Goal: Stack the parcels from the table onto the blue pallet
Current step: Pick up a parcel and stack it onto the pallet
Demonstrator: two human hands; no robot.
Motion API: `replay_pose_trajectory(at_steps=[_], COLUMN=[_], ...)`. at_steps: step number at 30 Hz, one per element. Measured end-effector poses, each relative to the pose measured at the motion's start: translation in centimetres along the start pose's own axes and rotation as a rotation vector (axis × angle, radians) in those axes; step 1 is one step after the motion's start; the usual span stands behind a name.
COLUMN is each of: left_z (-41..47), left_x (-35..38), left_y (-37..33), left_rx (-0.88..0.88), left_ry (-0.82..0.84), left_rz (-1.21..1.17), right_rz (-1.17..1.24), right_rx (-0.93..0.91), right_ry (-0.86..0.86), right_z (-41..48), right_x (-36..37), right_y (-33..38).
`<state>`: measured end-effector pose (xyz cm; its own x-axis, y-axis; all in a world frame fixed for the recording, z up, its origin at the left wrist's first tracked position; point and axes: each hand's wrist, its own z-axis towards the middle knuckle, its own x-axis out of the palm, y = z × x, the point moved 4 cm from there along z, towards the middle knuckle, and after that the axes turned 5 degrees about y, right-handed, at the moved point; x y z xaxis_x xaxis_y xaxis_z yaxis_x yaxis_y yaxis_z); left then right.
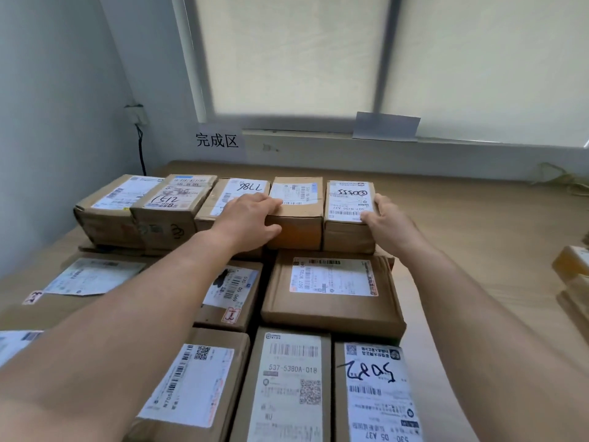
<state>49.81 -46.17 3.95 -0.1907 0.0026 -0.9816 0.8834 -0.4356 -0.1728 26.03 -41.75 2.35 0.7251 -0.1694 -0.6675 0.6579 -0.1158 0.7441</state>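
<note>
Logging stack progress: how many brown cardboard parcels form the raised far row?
5: leftmost parcel; 1512 parcel; 7786 parcel behind the left hand; fourth parcel in its grip; rightmost parcel in the right hand.

A pale grey wall closes the left side. A socket sits on it, a dark cable hanging below. Across the far side, a wide window glows softly through a drawn cream blind, crossed by grey frame bars. Under its sill hangs a paper sign reading 完成区, and a grey card leans further right. A light wood-grain surface spreads to the right.
</note>
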Motion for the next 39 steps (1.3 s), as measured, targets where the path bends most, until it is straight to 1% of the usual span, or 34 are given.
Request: replay_pose_trajectory(at_steps=[3,7,10,15,18,21,23,27,32,39], left_z=[0.1,0.4,0.7,1.1,1.5,2.0,2.1,1.9,1.5,1.4], left_x=[0.2,0.4,0.4,0.3,-0.1,-0.5,-0.7,-1.4,-1.2,-0.9], left_y=[0.3,0.2,0.1,0.0,0.4,0.6,0.7,0.9,0.3,-0.4], left_rx=[-0.021,-0.032,-0.03,0.016,0.033,0.054,0.073,0.072,0.106,0.106], left_ry=[0.004,0.019,-0.001,0.032,0.053,0.061,0.05,0.024,0.108,0.07], left_rz=[-0.033,0.021,0.036,0.112,0.148,0.159,0.149,0.03,0.123,0.123], right_rz=[0.002,0.0,0.015,0.202,0.221,0.237,0.229,0.174,0.097,0.133], right_rx=[-0.017,-0.024,-0.035,-0.017,-0.039,-0.041,-0.053,-0.068,-0.07,-0.068], right_ry=[0.039,0.071,0.066,0.093,0.099,0.064,0.037,0.035,0.026,0.065], right_z=[-0.1,0.1,0.4,-0.1,0.0,0.6,0.8,0.8,0.2,-0.5], right_x=[-0.1,0.0,-0.1,0.2,0.4,0.0,-0.4,-0.6,-0.6,-0.1], right_y=[-0.2,-0.5,-0.7,-1.4,-1.6,-1.6,-1.5,-1.5,-2.2,-2.3])
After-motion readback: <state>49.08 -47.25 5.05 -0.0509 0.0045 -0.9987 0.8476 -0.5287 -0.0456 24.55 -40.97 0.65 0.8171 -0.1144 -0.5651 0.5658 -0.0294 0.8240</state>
